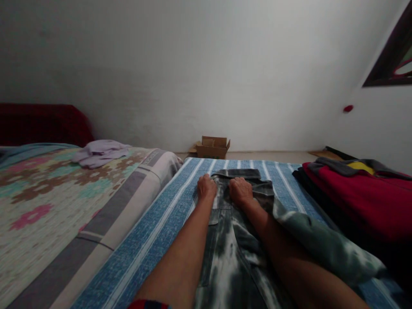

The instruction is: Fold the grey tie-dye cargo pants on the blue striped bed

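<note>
A pair of tie-dyed grey-green trousers [222, 240] lies on a blue striped cloth [164, 214], waistband at the far end. One leg runs toward me between my arms; the other spreads out to the right, past my right forearm. My left hand [206, 187] is closed on the left edge of the trousers near the waistband. Close beside it, my right hand [240, 191] has its fingers curled down into the fabric just below the waistband. The fingertips of both hands are hidden.
On the right stands a stack of folded clothes [363, 197], red and dark. A bed with a flowered cover [64, 201] is at the left, bearing a crumpled lilac cloth [101, 152]. Beyond the striped cloth, an open cardboard box [212, 150] sits by the wall.
</note>
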A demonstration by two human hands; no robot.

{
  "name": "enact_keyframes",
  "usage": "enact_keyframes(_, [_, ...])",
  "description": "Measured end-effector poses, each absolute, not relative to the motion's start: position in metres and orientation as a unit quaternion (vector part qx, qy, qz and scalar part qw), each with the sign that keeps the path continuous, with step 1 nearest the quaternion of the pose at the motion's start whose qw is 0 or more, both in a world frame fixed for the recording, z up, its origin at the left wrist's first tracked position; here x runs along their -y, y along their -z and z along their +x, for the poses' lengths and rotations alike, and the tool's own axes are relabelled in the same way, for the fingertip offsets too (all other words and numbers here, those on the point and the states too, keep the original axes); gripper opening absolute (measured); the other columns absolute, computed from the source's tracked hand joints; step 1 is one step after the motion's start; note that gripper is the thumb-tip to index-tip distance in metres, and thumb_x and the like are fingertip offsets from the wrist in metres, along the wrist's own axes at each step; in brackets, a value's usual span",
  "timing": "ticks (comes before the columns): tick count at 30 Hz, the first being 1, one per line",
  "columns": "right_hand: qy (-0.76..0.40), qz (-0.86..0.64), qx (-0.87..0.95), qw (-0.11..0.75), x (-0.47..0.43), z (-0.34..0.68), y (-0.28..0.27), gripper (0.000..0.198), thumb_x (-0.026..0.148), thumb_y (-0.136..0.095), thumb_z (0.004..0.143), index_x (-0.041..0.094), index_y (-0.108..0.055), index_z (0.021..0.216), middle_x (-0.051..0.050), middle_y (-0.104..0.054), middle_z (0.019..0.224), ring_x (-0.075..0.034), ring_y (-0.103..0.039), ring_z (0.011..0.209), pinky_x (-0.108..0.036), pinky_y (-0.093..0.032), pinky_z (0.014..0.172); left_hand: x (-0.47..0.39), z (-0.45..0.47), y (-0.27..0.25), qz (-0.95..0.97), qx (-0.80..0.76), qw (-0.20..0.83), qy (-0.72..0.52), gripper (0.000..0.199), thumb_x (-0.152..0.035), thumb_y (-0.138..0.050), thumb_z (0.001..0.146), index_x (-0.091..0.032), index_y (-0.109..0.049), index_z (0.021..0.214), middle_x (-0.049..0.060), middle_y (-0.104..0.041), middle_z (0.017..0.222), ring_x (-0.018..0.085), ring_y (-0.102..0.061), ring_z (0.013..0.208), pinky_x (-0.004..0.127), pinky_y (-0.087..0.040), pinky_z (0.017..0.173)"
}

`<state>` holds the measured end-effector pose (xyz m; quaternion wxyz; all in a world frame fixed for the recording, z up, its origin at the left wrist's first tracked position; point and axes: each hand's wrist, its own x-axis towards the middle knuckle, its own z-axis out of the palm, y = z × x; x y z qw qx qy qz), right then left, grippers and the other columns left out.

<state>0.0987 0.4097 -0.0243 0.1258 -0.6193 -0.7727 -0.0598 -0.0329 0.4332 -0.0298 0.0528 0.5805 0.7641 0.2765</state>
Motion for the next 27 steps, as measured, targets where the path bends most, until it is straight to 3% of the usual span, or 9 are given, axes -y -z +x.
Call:
enact_keyframes(8, [0.052,-0.625,0.765,0.149,-0.412,0.098,0.026,0.026,0.021,-0.039,0.092,0.018,-0.065,0.093,-0.010,-0.064,0.101,-0.021,-0.055,0.097,-0.027,-0.044,0.074,-0.456,-0.043,0.030,0.534,-0.776,0.094,-0.323,0.038,-0.021,-0.054,0.078,-0.022,-0.057,0.116,0.007,-0.069,0.107,0.021,-0.063,0.099,0.028,-0.047,0.080])
enact_keyframes(16, [0.048,-0.627,0.761,0.163,-0.413,0.099,0.026,0.025,0.025,-0.039,0.093,0.019,-0.064,0.095,-0.009,-0.063,0.102,-0.021,-0.054,0.098,-0.028,-0.043,0.074,-0.460,-0.039,0.024,0.505,-0.781,0.095,-0.355,0.043,-0.017,-0.053,0.076,-0.020,-0.051,0.119,0.010,-0.068,0.105,0.025,-0.063,0.100,0.032,-0.046,0.079])
enact_keyframes(27, [0.032,-0.639,0.752,0.159,-0.410,0.101,0.025,0.025,0.033,-0.041,0.093,0.021,-0.063,0.096,-0.008,-0.063,0.105,-0.021,-0.054,0.100,-0.029,-0.044,0.076,-0.457,-0.034,0.026,0.499,-0.804,0.086,-0.314,0.034,-0.017,-0.047,0.080,-0.019,-0.058,0.112,0.014,-0.066,0.109,0.027,-0.062,0.102,0.035,-0.047,0.078])
